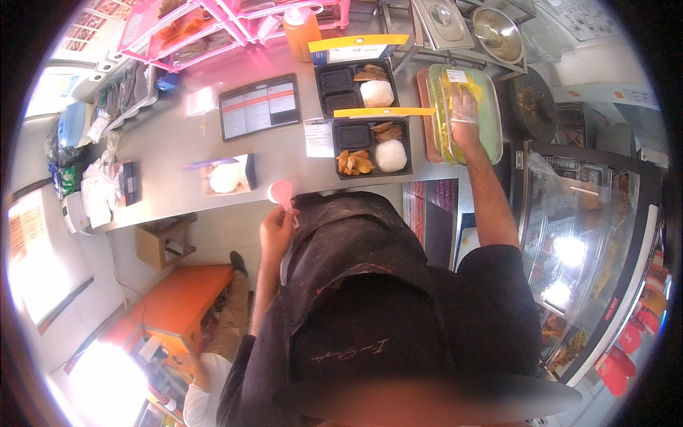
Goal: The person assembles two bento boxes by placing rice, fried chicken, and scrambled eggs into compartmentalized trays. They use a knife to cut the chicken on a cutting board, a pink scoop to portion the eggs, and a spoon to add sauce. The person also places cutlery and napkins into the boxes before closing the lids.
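Gripping the pink scoop [282, 193] in the left hand [274, 232], by the counter's [167, 171] near edge; past two black meal boxes [353, 135], resting the gloved right hand [464, 112] inside the clear tub [491, 124] of yellow food [479, 91], can't tell whether grasping any.

Head cam's up on the wearer's head, aimed steeply down, super wide fisheye. The wearer's black top [370, 320] looms close at bottom center, the metal counter [171, 174] sits farther off across the upper half, and edges bend toward the dark rim.
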A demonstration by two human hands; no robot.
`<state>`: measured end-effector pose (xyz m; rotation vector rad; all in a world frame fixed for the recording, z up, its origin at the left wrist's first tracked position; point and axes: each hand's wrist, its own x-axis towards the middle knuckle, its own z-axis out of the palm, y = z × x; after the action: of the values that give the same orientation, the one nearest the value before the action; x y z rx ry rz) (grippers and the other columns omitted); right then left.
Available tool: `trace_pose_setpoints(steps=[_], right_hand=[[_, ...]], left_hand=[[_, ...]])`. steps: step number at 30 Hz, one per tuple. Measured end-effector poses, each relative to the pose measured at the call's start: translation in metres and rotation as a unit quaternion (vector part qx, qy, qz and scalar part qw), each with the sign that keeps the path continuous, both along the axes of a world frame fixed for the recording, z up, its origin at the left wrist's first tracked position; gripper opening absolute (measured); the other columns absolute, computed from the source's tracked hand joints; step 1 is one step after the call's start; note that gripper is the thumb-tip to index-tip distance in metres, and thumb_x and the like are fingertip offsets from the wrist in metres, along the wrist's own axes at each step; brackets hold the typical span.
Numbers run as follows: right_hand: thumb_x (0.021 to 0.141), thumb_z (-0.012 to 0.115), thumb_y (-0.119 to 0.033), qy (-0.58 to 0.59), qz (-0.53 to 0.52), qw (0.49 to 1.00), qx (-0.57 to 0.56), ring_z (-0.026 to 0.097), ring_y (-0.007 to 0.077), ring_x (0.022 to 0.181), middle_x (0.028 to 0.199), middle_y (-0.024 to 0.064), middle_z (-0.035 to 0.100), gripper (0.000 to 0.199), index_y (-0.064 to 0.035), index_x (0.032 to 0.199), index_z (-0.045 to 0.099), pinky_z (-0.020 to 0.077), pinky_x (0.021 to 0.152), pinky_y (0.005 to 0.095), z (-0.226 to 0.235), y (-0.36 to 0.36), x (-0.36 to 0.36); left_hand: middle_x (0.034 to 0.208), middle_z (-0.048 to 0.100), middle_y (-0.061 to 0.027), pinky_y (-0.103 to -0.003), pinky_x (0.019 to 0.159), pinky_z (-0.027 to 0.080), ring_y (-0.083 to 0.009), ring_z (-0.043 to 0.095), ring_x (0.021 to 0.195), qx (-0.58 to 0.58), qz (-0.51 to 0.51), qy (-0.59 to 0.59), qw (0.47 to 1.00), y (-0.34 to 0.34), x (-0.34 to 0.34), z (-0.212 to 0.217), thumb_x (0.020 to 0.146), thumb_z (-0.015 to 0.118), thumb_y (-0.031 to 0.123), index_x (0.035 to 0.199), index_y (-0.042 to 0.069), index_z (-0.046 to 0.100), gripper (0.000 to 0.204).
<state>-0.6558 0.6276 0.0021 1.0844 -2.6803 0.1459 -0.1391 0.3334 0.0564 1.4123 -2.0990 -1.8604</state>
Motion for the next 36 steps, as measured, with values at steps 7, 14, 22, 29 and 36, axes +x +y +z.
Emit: trace_pose_setpoints(steps=[7, 14, 22, 29, 36], right_hand=[[0.113, 0.055, -0.028, -0.114, -0.021, 0.993, 0.011, 0.053, 0.0477, 0.146, 0.16, 0.0295, 0.053, 0.058, -0.0066, 0.165, 0.047, 0.0419, 0.124, 0.0517, -0.02, -0.004, -0.006], [0.111, 0.056, -0.032, -0.233, -0.064, 0.961, -0.134, 0.062, 0.0435, 0.134, 0.142, 0.0292, 0.066, 0.047, -0.0027, 0.146, 0.064, 0.0471, 0.115, 0.0504, -0.034, 0.005, -0.011], [0.107, 0.058, -0.023, -0.235, 0.005, 0.968, 0.087, 0.064, 0.0455, 0.132, 0.14, 0.0307, 0.067, 0.042, -0.0022, 0.144, 0.065, 0.0483, 0.117, 0.0523, -0.011, 0.033, -0.004], [0.102, 0.063, -0.014, -0.277, 0.03, 0.953, 0.12, 0.069, 0.046, 0.121, 0.129, 0.0302, 0.071, 0.035, -0.0029, 0.135, 0.07, 0.0544, 0.105, 0.0531, 0.022, 0.035, 0.017], [0.095, 0.065, -0.009, -0.181, -0.012, 0.982, 0.055, 0.074, 0.0468, 0.097, 0.103, 0.0253, 0.077, 0.016, -0.0039, 0.105, 0.078, 0.0581, 0.088, 0.0554, 0.013, 0.035, 0.051]], left_hand=[[0.106, 0.082, -0.0073, -0.026, 0.065, 0.054, -0.0086, 0.068, 0.079, -0.013, -0.028, 0.009, 0.999, 0.0, 0.002, -0.005, 0.111, 0.068, 0.022, 0.137, -0.001, 0.073, 0.035], [0.104, 0.083, -0.0056, -0.027, 0.066, 0.055, -0.0085, 0.069, 0.08, -0.008, -0.036, 0.028, 0.999, 0.0, -0.004, -0.007, 0.111, 0.069, 0.023, 0.136, 0.001, 0.075, 0.034], [0.101, 0.083, -0.0043, -0.028, 0.065, 0.056, -0.0084, 0.07, 0.077, -0.016, -0.043, 0.015, 0.999, 0.001, -0.005, -0.006, 0.109, 0.07, 0.021, 0.132, 0.002, 0.077, 0.03], [0.1, 0.083, -0.0049, -0.027, 0.066, 0.056, -0.0081, 0.07, 0.074, -0.008, -0.049, 0.019, 0.999, 0.006, -0.01, -0.005, 0.109, 0.069, 0.019, 0.131, 0.001, 0.076, 0.029], [0.099, 0.083, -0.0064, -0.028, 0.066, 0.056, -0.0081, 0.07, 0.075, -0.007, -0.063, 0.012, 0.998, 0.004, -0.021, -0.004, 0.11, 0.069, 0.018, 0.128, 0.0, 0.076, 0.027]])
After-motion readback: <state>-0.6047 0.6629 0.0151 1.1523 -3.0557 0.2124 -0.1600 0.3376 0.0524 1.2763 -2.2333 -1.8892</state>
